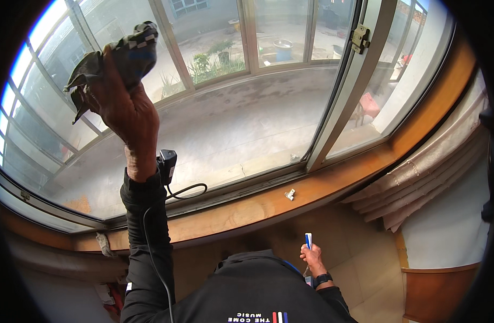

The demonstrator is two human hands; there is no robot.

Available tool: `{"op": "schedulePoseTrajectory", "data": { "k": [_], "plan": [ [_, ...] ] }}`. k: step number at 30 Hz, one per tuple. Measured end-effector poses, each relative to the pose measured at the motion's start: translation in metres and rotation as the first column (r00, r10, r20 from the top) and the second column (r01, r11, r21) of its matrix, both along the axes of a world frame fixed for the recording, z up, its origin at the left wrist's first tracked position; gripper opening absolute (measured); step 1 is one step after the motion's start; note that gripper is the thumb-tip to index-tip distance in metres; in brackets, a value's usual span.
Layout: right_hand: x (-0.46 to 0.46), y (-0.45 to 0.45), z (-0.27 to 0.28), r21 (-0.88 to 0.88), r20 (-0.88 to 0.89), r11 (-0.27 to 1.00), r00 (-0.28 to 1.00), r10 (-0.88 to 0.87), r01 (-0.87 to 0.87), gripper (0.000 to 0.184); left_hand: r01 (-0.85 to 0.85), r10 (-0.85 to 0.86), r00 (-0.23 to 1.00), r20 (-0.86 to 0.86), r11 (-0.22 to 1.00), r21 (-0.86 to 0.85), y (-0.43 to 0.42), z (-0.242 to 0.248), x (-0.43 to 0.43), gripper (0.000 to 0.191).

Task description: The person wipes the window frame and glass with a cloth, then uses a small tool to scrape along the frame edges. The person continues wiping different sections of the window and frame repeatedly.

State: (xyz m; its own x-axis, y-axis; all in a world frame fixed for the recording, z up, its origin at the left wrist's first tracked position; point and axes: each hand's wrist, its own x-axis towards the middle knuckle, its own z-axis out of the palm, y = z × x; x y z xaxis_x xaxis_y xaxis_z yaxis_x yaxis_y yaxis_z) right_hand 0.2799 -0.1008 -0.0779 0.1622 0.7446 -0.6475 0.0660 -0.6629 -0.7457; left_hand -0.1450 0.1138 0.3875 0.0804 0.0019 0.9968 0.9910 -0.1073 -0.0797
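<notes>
My left hand (129, 107) is raised at the upper left, its fingers closed on a dark cloth (129, 60) with a checkered edge. The cloth is in front of the window glass (230, 133); whether it touches the pane I cannot tell. Low on the right, my right hand (311, 256) grips a small white and blue object (308, 240), upright in the fist; its kind is unclear. A black device with a cable is strapped at my left wrist, and a dark band with another small device sits at my right wrist.
A wooden windowsill (238, 214) curves across below the window, with a small metal clip (289, 194) on it. A grey cloth (104, 244) hangs over the sill at the left. A metal sash frame (348, 89) with a latch (360, 38) stands right, beside a pinkish curtain (416, 177).
</notes>
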Motion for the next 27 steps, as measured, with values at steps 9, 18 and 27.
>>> {"op": "schedulePoseTrajectory", "data": {
  "k": [9,18,27],
  "plan": [
    [0.002,0.014,0.002,0.06,-0.003,0.998,1.0,0.013,-0.013,0.023,0.034,-0.351,0.839,-0.416,0.797,-0.603,0.031,-0.16,0.11,0.019],
    [0.012,-0.008,-0.001,0.01,0.006,0.997,0.997,-0.079,0.079,0.022,0.089,-0.268,0.901,-0.34,0.884,-0.459,0.058,-0.096,0.145,0.019],
    [0.022,-0.03,-0.011,-0.012,-0.01,0.985,0.985,-0.174,0.174,0.02,0.087,-0.2,0.91,-0.363,0.948,-0.306,0.093,-0.045,0.203,0.031]
  ]
}}
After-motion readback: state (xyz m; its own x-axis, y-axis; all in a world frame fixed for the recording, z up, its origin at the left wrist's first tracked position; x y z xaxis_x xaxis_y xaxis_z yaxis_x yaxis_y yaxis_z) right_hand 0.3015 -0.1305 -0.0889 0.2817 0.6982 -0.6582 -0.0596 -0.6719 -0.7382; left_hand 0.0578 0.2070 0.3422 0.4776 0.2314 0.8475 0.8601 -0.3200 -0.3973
